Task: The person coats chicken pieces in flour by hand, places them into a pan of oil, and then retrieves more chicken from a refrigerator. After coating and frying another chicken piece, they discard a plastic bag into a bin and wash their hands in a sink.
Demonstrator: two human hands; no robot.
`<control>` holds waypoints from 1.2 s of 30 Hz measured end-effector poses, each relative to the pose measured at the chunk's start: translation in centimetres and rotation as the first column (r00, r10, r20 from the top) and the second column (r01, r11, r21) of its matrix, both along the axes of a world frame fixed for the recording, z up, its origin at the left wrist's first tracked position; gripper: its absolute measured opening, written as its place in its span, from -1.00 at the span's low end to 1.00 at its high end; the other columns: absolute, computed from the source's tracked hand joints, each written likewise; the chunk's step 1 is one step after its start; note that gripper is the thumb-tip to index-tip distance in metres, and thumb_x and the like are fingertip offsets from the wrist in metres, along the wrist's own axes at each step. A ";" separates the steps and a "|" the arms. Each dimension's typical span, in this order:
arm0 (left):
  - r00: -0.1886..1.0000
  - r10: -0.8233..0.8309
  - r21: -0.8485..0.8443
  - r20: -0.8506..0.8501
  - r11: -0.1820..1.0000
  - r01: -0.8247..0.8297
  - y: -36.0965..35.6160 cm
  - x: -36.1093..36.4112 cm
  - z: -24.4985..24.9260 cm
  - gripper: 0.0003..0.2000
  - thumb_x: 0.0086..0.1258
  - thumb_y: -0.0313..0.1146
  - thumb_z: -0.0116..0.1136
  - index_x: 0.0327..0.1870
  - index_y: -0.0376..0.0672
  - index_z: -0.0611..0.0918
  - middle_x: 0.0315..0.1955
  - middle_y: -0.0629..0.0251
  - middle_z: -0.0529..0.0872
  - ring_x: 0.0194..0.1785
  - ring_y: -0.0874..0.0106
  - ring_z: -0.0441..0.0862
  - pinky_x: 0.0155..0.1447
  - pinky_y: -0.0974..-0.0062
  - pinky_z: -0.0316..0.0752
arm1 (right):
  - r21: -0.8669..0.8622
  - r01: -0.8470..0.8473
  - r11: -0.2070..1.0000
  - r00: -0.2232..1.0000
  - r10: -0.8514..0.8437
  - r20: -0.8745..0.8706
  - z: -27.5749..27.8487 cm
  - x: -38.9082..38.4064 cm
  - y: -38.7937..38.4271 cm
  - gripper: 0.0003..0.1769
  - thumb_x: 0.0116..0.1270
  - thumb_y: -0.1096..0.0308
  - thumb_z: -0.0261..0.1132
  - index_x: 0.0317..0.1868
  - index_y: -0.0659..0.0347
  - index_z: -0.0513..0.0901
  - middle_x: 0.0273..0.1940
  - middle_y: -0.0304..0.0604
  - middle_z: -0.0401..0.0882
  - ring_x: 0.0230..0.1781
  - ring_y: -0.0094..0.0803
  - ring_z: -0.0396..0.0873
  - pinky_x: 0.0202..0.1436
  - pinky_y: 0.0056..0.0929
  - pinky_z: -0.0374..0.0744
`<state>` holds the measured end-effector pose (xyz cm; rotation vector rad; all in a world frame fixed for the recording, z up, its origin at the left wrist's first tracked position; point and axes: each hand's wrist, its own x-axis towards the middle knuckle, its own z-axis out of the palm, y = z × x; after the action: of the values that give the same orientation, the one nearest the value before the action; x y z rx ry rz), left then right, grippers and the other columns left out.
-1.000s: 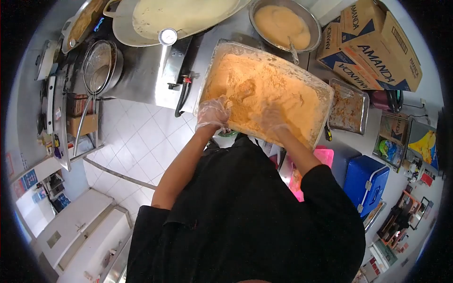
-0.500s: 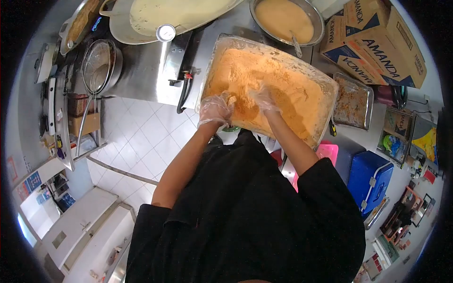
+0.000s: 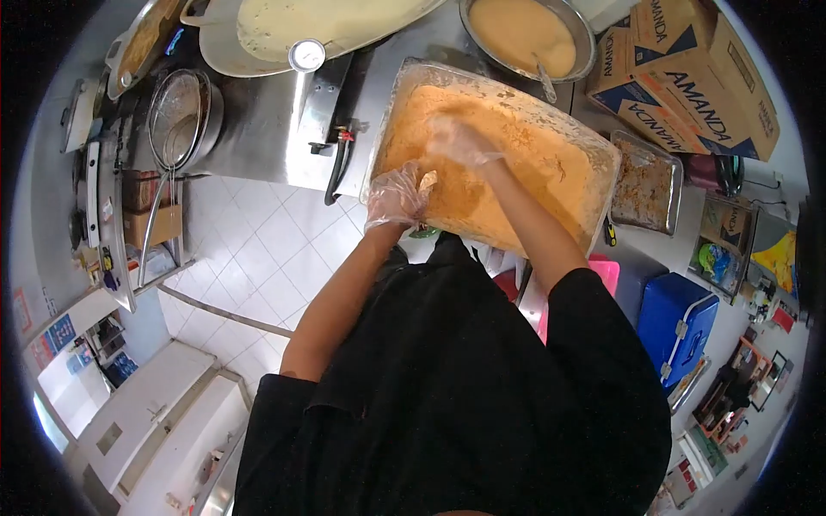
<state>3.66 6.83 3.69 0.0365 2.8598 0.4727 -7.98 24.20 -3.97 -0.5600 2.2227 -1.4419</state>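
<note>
A large metal tray (image 3: pixel 609 159) holds a bed of orange breading flour (image 3: pixel 516 185). My left hand (image 3: pixel 396 198), in a clear plastic glove, is at the tray's near left corner. Its fingers close around a pale, flour-coated piece (image 3: pixel 428 181), whose exact kind I cannot make out. My right hand (image 3: pixel 465 143), gloved too, reaches over the left part of the flour. Its fingers are smeared by motion and partly lost against the orange flour, so their grip does not show.
Behind the tray stands a metal bowl of orange batter (image 3: pixel 525 39) with a spoon handle (image 3: pixel 545 79). A big oil pan (image 3: pixel 225 52) with a dial thermometer (image 3: pixel 307 56) sits left. Cardboard boxes (image 3: pixel 688 95) and a crumb-covered tray (image 3: pixel 645 185) are right; a strainer (image 3: pixel 179 120) hangs far left.
My right hand has swept left and slightly away from me across the flour. My left hand stays at the tray's corner, and the pale piece in it shows a little more.
</note>
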 end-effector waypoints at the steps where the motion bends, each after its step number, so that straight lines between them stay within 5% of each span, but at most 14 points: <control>1: 0.999 0.003 -0.001 0.050 1.000 -0.003 0.1 -0.2 0.8 -0.56 0.44 0.03 -0.03 0.11 -0.12 0.55 -0.14 -0.07 0.70 -0.02 0.01 0.65 0.11 0.08 0.48 | 0.002 -0.008 1.000 1.000 0.008 0.004 1.4 -1.4 -0.1 -0.55 0.31 0.24 0.26 0.17 0.21 0.56 -0.01 0.07 0.66 0.09 -0.20 0.63 0.09 -0.20 0.55; 3: 0.994 0.000 -0.007 0.107 1.000 0.001 0.0 0.0 1.2 -0.55 0.40 -0.04 0.04 0.16 -0.15 0.50 -0.15 -0.05 0.69 -0.03 0.05 0.65 0.14 0.13 0.48 | 0.539 0.324 0.778 0.942 -0.212 -0.260 3.8 -3.3 -0.8 -0.52 0.33 0.11 0.25 0.16 0.22 0.58 0.01 0.09 0.65 0.11 -0.17 0.62 0.13 -0.16 0.54; 4: 0.996 -0.036 -0.023 0.078 0.999 0.038 -0.3 0.1 1.1 -0.56 0.40 -0.03 0.04 0.14 -0.15 0.50 -0.14 -0.04 0.69 -0.02 0.05 0.64 0.14 0.13 0.47 | 0.537 0.325 0.779 0.942 -0.216 -0.258 1.5 -3.0 -1.9 -0.52 0.33 0.11 0.25 0.16 0.22 0.58 0.01 0.09 0.65 0.11 -0.17 0.62 0.13 -0.16 0.54; 6: 0.996 -0.076 -0.040 0.052 0.996 0.078 -0.5 0.3 0.7 -0.57 0.39 -0.03 0.05 0.11 -0.15 0.51 -0.14 -0.03 0.69 -0.02 0.06 0.64 0.14 0.14 0.47 | 0.415 0.587 0.695 0.602 -0.032 -0.798 -4.9 -1.3 -4.6 -0.47 0.37 -0.06 0.18 0.08 0.22 0.63 -0.04 0.15 0.65 0.06 -0.07 0.63 0.11 -0.12 0.54; 7: 0.997 -0.074 -0.022 0.025 0.997 0.074 -0.6 0.3 0.3 -0.59 0.38 -0.03 0.08 0.07 -0.15 0.52 -0.15 -0.02 0.69 -0.02 0.06 0.64 0.13 0.13 0.47 | 0.413 0.591 0.693 0.601 -0.036 -0.799 -4.2 -1.1 -4.9 -0.47 0.37 -0.06 0.18 0.08 0.22 0.63 -0.04 0.15 0.65 0.06 -0.07 0.63 0.11 -0.12 0.54; 9: 0.998 -0.069 0.001 0.001 0.998 0.069 -0.6 0.3 0.1 -0.60 0.37 -0.03 0.11 0.04 -0.14 0.53 -0.16 -0.01 0.69 -0.03 0.07 0.64 0.12 0.13 0.46 | 0.528 -0.021 0.849 0.980 0.122 -0.157 -0.7 0.7 -4.9 -0.37 0.46 -0.16 0.05 0.13 0.27 0.59 0.05 0.24 0.59 0.11 0.00 0.57 0.22 -0.08 0.47; 12: 0.999 -0.050 0.050 -0.004 0.997 0.050 -0.5 0.1 0.5 -0.62 0.36 -0.03 0.13 -0.01 -0.15 0.55 -0.19 0.01 0.70 -0.05 0.06 0.64 0.10 0.13 0.46 | 0.262 -0.335 0.905 0.922 0.259 0.288 6.4 1.7 -2.4 -0.36 0.46 -0.18 0.05 0.08 0.28 0.62 0.01 0.22 0.61 0.05 -0.01 0.58 0.20 -0.08 0.48; 16: 1.000 -0.029 0.076 0.009 0.997 0.028 -0.5 0.2 1.2 -0.59 0.47 0.06 -0.02 -0.13 -0.16 0.58 -0.25 -0.02 0.69 -0.09 0.01 0.63 0.05 0.07 0.46 | 0.404 0.088 0.911 0.986 -0.138 0.096 0.3 1.5 1.7 -0.39 0.39 -0.13 0.17 0.10 0.28 0.60 0.00 0.14 0.64 0.00 -0.07 0.60 0.17 -0.15 0.51; 20: 0.999 -0.014 0.046 0.050 0.999 0.012 -0.2 -0.1 1.6 -0.57 0.46 0.08 -0.04 -0.13 -0.18 0.56 -0.27 -0.05 0.69 -0.10 0.02 0.64 0.07 0.10 0.46 | 0.653 0.013 0.758 0.970 0.149 -0.193 -8.3 8.3 -1.2 -0.36 0.31 -0.09 0.28 0.16 0.30 0.54 0.02 0.09 0.65 0.02 -0.12 0.61 0.20 -0.27 0.53; 25: 0.999 -0.033 -0.002 -0.009 0.999 0.033 -0.2 0.2 1.2 -0.57 0.46 0.06 -0.04 -0.12 -0.20 0.55 -0.29 -0.07 0.68 -0.12 0.00 0.64 0.07 0.09 0.46 | 0.226 -0.289 0.930 0.953 0.256 0.164 -4.8 6.0 -0.3 -0.45 0.40 -0.07 0.17 0.22 0.11 0.57 0.27 0.12 0.49 0.31 -0.09 0.43 0.37 -0.11 0.40; 27: 0.999 -0.035 -0.023 -0.016 0.999 0.035 -0.3 0.4 0.9 -0.58 0.44 0.04 -0.02 -0.11 -0.20 0.55 -0.28 -0.06 0.68 -0.11 0.01 0.64 0.07 0.10 0.47 | 0.186 0.245 0.951 0.850 -0.304 0.431 3.6 6.0 -0.1 -0.46 0.41 -0.04 0.16 0.18 0.21 0.58 0.23 0.16 0.51 0.25 -0.08 0.48 0.32 -0.12 0.44; 31: 0.987 -0.130 -0.122 -0.099 0.986 0.118 -0.7 1.0 -0.1 -0.59 0.36 0.00 0.02 -0.07 -0.21 0.56 -0.21 0.00 0.69 -0.07 0.07 0.64 0.08 0.14 0.47 | 0.251 0.303 0.919 0.874 -0.373 0.310 -2.4 3.0 2.2 -0.42 0.29 0.10 0.27 0.19 0.35 0.51 0.08 0.25 0.57 0.07 -0.05 0.58 0.17 -0.20 0.52; 33: 0.987 -0.127 -0.120 -0.103 0.986 0.115 -0.6 0.7 -0.2 -0.58 0.34 0.00 0.03 -0.06 -0.21 0.57 -0.19 0.02 0.69 -0.06 0.08 0.64 0.08 0.15 0.47 | 0.659 0.282 0.697 0.954 -0.129 -0.271 -1.2 5.4 -0.7 -0.50 0.31 0.13 0.27 0.12 0.33 0.54 0.07 0.26 0.57 0.00 -0.04 0.58 0.10 -0.22 0.55; 36: 0.992 -0.120 -0.130 -0.024 0.985 0.116 -0.4 0.3 0.2 -0.55 0.40 0.03 -0.01 -0.06 -0.23 0.57 -0.22 -0.01 0.70 -0.07 0.08 0.65 0.07 0.15 0.48 | 0.502 -0.049 0.864 0.936 0.215 -0.279 -11.1 7.6 -1.4 -0.50 0.39 -0.02 0.15 -0.07 0.31 0.65 0.01 0.18 0.60 -0.02 -0.01 0.60 0.12 -0.17 0.52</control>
<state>3.98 6.41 3.89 0.1909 2.8915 0.2658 -0.33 22.76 -15.06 -0.7990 2.6145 -0.6991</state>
